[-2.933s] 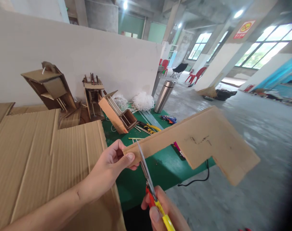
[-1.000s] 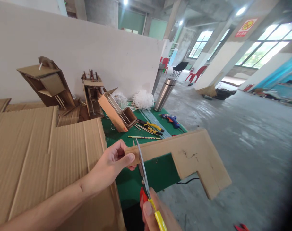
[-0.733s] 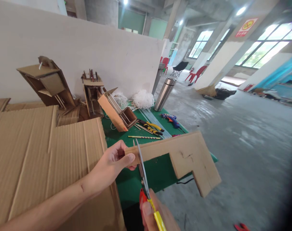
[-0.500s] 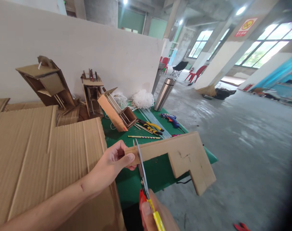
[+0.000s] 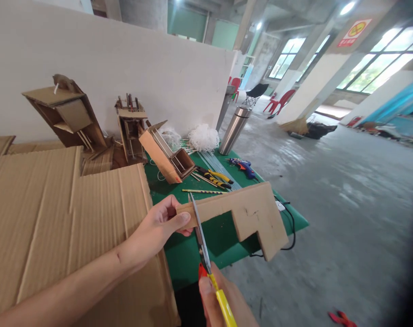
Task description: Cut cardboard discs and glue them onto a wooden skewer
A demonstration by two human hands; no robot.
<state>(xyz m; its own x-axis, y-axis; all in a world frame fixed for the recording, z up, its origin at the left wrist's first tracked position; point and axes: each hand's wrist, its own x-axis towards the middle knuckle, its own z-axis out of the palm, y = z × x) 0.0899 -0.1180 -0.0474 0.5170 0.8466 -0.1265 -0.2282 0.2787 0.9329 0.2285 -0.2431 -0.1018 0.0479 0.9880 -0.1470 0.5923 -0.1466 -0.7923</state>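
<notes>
My left hand [image 5: 169, 217] pinches the narrow left end of a cut piece of cardboard [image 5: 257, 213] between thumb and fingers. This piece has a long strip and a wider, stepped right part, held up above the green table [image 5: 220, 240]. In my right hand [image 5: 220, 295] are scissors [image 5: 200, 236] with yellow and red handles. Their blades lie across the strip just right of my left thumb, one blade in front and the other tip showing behind. How deep they cut into the cardboard I cannot tell.
Large cardboard sheets [image 5: 100, 227] cover the left. Behind stand small cardboard models [image 5: 68, 113], pliers [image 5: 216, 177], a blue glue gun [image 5: 243, 167], clear glue sticks [image 5: 215, 163] and a steel flask [image 5: 235, 129]. A black cable [image 5: 293, 231] hangs over the table's right edge.
The wide right part of the cardboard has shifted left and up, uncovering the cable and a white object behind it. The scissor blades look closer together. Both hands keep their holds.
</notes>
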